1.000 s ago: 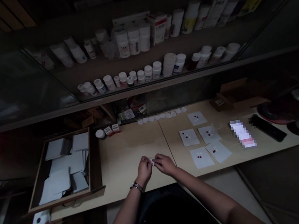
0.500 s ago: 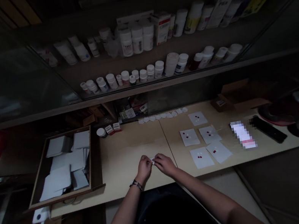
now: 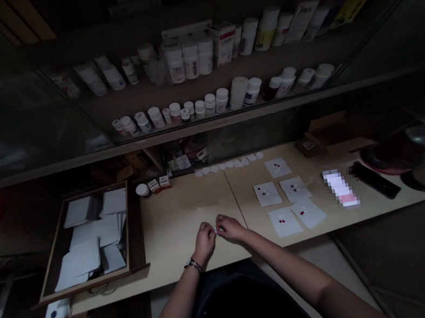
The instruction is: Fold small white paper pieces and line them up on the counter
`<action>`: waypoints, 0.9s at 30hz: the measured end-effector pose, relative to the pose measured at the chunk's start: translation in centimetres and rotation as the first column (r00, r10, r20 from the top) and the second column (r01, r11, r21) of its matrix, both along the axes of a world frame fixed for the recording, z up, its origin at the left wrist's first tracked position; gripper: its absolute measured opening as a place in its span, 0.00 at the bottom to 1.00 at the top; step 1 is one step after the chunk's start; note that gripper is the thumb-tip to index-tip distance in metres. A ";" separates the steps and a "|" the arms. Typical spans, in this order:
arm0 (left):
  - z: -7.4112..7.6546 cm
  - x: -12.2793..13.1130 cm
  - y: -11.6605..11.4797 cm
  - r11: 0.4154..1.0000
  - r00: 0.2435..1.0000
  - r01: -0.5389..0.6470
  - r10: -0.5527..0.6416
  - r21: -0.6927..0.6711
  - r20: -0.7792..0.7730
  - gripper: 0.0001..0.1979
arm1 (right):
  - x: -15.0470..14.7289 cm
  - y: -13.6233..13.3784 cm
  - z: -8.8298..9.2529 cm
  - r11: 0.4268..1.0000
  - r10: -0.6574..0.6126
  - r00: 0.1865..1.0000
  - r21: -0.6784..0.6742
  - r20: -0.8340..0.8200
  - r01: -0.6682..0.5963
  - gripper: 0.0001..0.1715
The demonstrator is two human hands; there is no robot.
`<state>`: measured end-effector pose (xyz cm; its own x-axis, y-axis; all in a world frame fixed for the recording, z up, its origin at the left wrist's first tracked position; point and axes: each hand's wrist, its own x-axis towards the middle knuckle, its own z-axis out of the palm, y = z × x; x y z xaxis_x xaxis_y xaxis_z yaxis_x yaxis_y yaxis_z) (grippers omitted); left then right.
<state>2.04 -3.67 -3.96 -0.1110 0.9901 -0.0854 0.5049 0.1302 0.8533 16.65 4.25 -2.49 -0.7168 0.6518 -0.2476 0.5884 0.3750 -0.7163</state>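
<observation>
My left hand (image 3: 203,244) and my right hand (image 3: 231,228) meet above the front of the wooden table, fingertips pinched together. Between them is a small folded paper packet (image 3: 216,231), mostly covered by the fingers. To the right lie several white paper squares, each with a few red and white pills on it, among them a front square (image 3: 290,229) and a back square (image 3: 282,170). Along the table's back edge runs a row of small folded white paper packets (image 3: 229,165).
At left, an open wooden drawer (image 3: 128,238) holds stacks of white paper (image 3: 85,258). A white-capped bottle (image 3: 143,190) and small boxes (image 3: 153,185) stand beside it. At right are a lit phone (image 3: 341,190), a black phone (image 3: 376,180) and a cardboard box (image 3: 331,133). Medicine bottles (image 3: 191,61) fill the shelves.
My fingers have shifted on the packet; the right hand's fingers are a little higher and more curled, and less of the white paper shows. The camera view has moved slightly.
</observation>
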 end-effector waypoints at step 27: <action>1.7 -0.2 0.7 0.984 0.964 0.173 -0.178 -0.043 -0.199 0.09 | 0.3 1.2 0.5 0.992 0.110 0.991 0.061 0.078 -0.115 0.05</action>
